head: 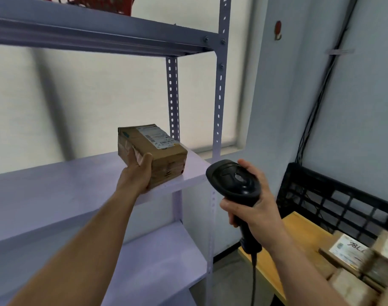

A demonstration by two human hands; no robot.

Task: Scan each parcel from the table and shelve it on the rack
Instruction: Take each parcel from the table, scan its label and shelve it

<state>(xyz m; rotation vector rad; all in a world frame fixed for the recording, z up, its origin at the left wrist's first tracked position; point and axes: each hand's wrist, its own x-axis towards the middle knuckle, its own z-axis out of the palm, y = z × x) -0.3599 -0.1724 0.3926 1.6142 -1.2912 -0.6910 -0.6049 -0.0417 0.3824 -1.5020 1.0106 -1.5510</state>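
One small brown parcel [162,151] is at the right end of the rack's middle shelf [56,188], near the front edge. We think it is light, since one hand carries it, and stiff, since its cardboard corners look sharp. The tape may be a bit slippery. A good place to hold is the short end, thumb on the side and fingers under. The left hand [137,173] grips just there, arm stretched toward 12 o'clock. At 4 o'clock from the parcel, the right hand [261,215] is wrapped round the handle of the black scanner [235,182]. More parcels [347,250] lie on the table [299,230] at 4 o'clock.
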